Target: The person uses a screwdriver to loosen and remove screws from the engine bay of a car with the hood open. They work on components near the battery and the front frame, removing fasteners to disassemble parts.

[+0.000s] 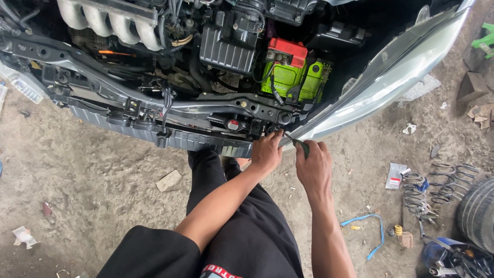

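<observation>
I look down into an open car engine bay with the front bumper off. My left hand [266, 153] presses against the lower edge of the front crossmember [206, 110], fingers curled at a spot beside the headlight [391, 77]. My right hand [312, 163] grips a dark-handled screwdriver [298, 144] whose thin shaft points up-left toward that same spot. A green battery [293, 77] with a red terminal cover [286, 51] sits just above the hands.
Silver intake runners [110, 20] lie at the top left. On the dirt floor to the right are coil springs [429, 188], a tyre [478, 213], a blue strap [368, 231] and scraps. My black-trousered legs stand below the car.
</observation>
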